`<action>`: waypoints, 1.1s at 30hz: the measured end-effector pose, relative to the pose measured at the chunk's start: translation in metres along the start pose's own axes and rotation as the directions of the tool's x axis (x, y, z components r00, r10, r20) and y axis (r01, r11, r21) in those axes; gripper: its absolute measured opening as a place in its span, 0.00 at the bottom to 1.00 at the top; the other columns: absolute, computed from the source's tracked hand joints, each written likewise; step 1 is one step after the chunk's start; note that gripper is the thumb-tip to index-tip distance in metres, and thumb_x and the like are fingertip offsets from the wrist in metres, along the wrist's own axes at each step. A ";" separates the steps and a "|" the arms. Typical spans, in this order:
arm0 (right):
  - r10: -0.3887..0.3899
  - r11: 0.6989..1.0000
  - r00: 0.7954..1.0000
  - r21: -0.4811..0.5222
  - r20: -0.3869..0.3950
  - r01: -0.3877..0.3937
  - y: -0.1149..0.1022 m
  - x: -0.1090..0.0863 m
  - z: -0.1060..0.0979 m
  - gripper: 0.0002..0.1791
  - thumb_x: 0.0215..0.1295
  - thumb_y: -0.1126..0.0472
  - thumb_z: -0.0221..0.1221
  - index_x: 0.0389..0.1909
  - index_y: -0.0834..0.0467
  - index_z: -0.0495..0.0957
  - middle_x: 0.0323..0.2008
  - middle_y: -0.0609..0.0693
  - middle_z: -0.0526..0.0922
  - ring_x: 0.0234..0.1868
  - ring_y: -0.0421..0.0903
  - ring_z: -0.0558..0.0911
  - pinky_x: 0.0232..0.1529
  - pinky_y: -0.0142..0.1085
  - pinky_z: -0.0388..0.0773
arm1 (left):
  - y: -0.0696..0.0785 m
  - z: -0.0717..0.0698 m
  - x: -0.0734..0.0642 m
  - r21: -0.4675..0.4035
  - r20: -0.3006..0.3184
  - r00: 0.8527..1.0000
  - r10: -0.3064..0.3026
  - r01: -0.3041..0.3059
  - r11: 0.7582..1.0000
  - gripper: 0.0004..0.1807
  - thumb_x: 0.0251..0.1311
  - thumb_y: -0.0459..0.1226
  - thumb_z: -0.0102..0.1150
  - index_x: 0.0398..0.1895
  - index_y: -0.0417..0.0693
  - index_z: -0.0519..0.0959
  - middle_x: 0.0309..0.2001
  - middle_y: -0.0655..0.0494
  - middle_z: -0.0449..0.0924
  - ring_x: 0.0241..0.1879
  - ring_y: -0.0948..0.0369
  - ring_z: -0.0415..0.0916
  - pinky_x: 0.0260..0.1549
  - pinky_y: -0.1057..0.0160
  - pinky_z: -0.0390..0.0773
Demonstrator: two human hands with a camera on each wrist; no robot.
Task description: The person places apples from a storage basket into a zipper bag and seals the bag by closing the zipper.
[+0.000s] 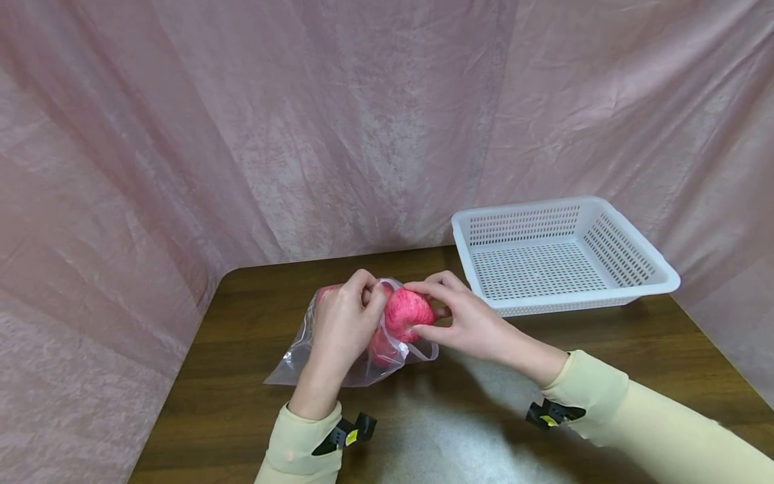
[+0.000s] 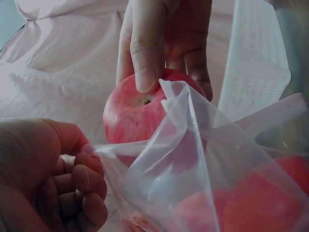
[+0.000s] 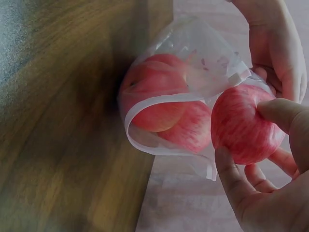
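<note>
A red apple [image 1: 408, 315] is gripped by my right hand [image 1: 464, 318], thumb near the stem hollow and fingers round the far side. It sits at the mouth of a clear plastic bag [image 1: 293, 356], partly behind the film in the left wrist view. My left hand [image 1: 346, 320] pinches the bag's edge between thumb and index finger, plain in the left wrist view. Inside the bag lie several more red apples [image 3: 159, 104]. The right wrist view shows the bag's pale strip edge [image 3: 129, 126] looped open beside the held apple.
A white perforated plastic basket [image 1: 544, 294] stands at the back right of the brown wooden table [image 1: 242, 316]. Behind the table hangs a pink curtain [image 1: 363, 134]. Each forearm wears a black strapped device near the sleeve cuff.
</note>
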State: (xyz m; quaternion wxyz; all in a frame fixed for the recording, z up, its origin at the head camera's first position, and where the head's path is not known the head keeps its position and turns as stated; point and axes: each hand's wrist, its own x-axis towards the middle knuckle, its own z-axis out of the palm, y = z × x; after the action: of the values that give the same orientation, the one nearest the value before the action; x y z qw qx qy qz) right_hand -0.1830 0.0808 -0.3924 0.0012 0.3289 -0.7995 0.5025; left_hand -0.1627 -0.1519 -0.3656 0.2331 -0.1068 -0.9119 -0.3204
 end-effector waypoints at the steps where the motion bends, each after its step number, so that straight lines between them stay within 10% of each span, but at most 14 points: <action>1: 0.003 1.000 1.000 -0.003 0.003 -0.003 0.000 0.000 0.001 0.38 0.62 0.68 0.79 0.74 0.57 0.79 0.58 0.55 0.74 0.53 0.52 0.85 0.54 0.37 0.86 | 0.000 0.000 0.000 -0.004 0.002 1.000 0.000 0.000 1.000 0.05 0.72 0.37 0.63 0.35 0.49 0.83 0.22 0.62 0.76 0.20 0.63 0.69 0.21 0.59 0.71; 16: 0.001 0.999 0.998 -0.053 -0.055 -0.004 0.004 0.006 0.020 0.19 0.65 0.67 0.78 0.53 0.56 0.83 0.51 0.49 0.81 0.48 0.48 0.88 0.50 0.41 0.88 | 0.003 0.001 0.001 -0.030 0.040 0.999 0.004 -0.003 1.000 0.05 0.74 0.37 0.63 0.37 0.49 0.82 0.23 0.61 0.76 0.20 0.63 0.69 0.22 0.59 0.71; 33: -0.119 0.923 0.963 -0.331 0.242 0.197 0.009 0.005 0.033 0.22 0.79 0.70 0.58 0.69 0.58 0.83 0.68 0.51 0.85 0.69 0.52 0.82 0.70 0.49 0.77 | 0.006 -0.001 -0.001 -0.035 0.013 1.000 -0.012 0.013 0.999 0.06 0.76 0.39 0.61 0.37 0.51 0.82 0.26 0.63 0.79 0.24 0.65 0.74 0.27 0.58 0.75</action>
State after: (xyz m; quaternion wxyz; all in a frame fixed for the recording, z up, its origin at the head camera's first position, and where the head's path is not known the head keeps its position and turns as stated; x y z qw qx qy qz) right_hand -0.1806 0.0546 -0.4143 0.0134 0.4401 -0.8424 0.3107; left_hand -0.1598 -0.1481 -0.3621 0.2235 -0.1072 -0.9082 -0.3372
